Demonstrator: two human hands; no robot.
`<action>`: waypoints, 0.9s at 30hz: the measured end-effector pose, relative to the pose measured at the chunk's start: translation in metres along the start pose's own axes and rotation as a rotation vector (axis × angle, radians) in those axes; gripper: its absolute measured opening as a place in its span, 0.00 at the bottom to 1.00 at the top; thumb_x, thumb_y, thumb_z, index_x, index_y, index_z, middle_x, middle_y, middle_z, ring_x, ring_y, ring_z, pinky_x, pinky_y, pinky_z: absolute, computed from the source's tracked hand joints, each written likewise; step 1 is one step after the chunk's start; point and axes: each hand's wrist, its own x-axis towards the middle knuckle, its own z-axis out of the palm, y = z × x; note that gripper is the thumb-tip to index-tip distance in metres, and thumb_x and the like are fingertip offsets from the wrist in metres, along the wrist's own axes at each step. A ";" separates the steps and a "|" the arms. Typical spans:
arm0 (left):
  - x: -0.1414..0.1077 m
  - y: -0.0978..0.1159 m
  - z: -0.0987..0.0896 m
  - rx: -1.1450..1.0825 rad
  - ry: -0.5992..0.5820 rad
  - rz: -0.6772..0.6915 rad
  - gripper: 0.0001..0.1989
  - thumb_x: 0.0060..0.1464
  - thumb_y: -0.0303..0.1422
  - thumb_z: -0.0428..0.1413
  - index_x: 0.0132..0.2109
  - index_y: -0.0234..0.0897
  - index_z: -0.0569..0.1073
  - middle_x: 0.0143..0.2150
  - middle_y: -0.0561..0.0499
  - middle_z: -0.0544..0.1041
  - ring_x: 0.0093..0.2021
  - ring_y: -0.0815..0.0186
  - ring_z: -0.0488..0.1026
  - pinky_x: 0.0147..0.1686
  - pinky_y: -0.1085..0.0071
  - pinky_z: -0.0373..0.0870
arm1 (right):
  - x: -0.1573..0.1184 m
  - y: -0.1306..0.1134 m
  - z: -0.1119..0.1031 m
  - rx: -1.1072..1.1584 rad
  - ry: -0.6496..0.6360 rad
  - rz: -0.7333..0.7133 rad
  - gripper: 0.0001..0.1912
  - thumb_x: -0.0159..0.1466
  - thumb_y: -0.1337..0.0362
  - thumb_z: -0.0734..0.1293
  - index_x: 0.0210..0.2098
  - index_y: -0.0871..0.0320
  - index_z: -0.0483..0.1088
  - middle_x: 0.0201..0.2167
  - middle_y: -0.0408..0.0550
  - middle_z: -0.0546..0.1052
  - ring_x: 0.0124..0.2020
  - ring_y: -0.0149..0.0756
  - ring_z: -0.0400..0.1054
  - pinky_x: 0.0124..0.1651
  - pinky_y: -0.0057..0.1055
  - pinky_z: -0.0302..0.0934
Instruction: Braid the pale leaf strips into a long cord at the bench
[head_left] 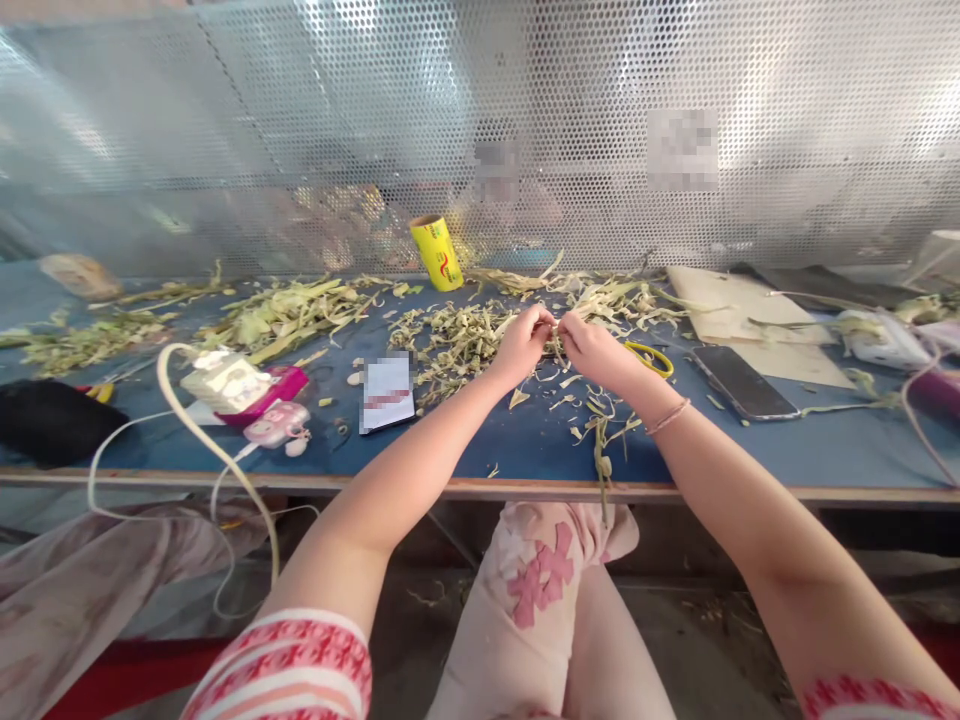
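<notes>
Both my hands meet over a heap of pale green plant scraps [457, 335] on the blue table [495, 440]. My left hand [523, 345] has its fingers pinched together, close to my right hand [589, 348], whose fingers are also closed. Something small and pale shows between the fingertips, too small to name. Yellow-handled scissors [651, 358] lie partly behind my right wrist. Long dry leaf strips [615, 300] spread behind my right hand.
A yellow tube [436, 253] stands before the perforated metal panel [585, 130]. Phones [387, 392] [745, 382] lie on both sides. At left are a power adapter with cables [229, 385], a black bag [60, 420] and more leaves [289, 315]; cardboard [742, 305] lies at right.
</notes>
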 end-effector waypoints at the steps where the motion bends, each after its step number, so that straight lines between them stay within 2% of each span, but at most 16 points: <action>1: 0.000 0.001 0.000 0.000 0.000 -0.003 0.06 0.53 0.22 0.46 0.33 0.37 0.64 0.30 0.54 0.69 0.32 0.71 0.68 0.37 0.72 0.65 | 0.000 -0.001 -0.001 -0.010 -0.006 0.005 0.07 0.64 0.69 0.53 0.36 0.58 0.61 0.22 0.47 0.68 0.23 0.36 0.60 0.28 0.30 0.49; 8: -0.002 0.005 -0.002 0.052 0.018 -0.004 0.06 0.53 0.23 0.46 0.33 0.37 0.65 0.31 0.54 0.69 0.33 0.70 0.67 0.37 0.72 0.63 | 0.001 -0.002 -0.001 0.025 0.005 -0.005 0.08 0.63 0.69 0.54 0.35 0.58 0.64 0.25 0.48 0.70 0.25 0.36 0.62 0.31 0.29 0.51; 12: 0.000 0.002 0.000 -0.033 0.033 -0.031 0.05 0.52 0.23 0.47 0.33 0.37 0.65 0.30 0.54 0.68 0.31 0.71 0.66 0.37 0.72 0.64 | 0.003 0.000 0.002 0.065 0.042 -0.006 0.07 0.62 0.69 0.55 0.33 0.57 0.64 0.24 0.46 0.70 0.25 0.35 0.62 0.32 0.28 0.53; 16: 0.003 -0.003 0.006 -0.315 0.080 -0.197 0.05 0.52 0.24 0.50 0.35 0.37 0.62 0.27 0.57 0.67 0.28 0.73 0.67 0.36 0.71 0.68 | 0.004 0.004 0.004 0.095 0.085 0.032 0.07 0.62 0.67 0.56 0.33 0.57 0.65 0.23 0.46 0.69 0.24 0.35 0.62 0.31 0.29 0.53; 20: 0.004 -0.003 0.009 -0.455 0.115 -0.322 0.12 0.46 0.23 0.56 0.36 0.37 0.61 0.28 0.57 0.68 0.29 0.74 0.69 0.36 0.71 0.71 | 0.003 0.011 0.010 0.143 0.129 0.037 0.08 0.64 0.65 0.55 0.36 0.57 0.65 0.23 0.46 0.70 0.25 0.37 0.63 0.31 0.29 0.54; 23: 0.003 0.000 0.007 -0.371 0.103 -0.283 0.15 0.43 0.23 0.58 0.37 0.37 0.61 0.30 0.56 0.68 0.29 0.74 0.68 0.34 0.71 0.70 | 0.002 0.013 0.014 0.138 0.114 -0.013 0.09 0.64 0.68 0.54 0.38 0.58 0.65 0.26 0.48 0.71 0.28 0.37 0.64 0.33 0.30 0.56; 27: 0.001 0.004 0.002 -0.133 0.101 -0.091 0.14 0.43 0.20 0.56 0.37 0.37 0.62 0.30 0.56 0.69 0.28 0.74 0.68 0.32 0.74 0.67 | 0.002 0.010 0.011 0.019 0.134 -0.132 0.10 0.63 0.70 0.54 0.35 0.60 0.67 0.31 0.54 0.71 0.34 0.38 0.65 0.40 0.34 0.59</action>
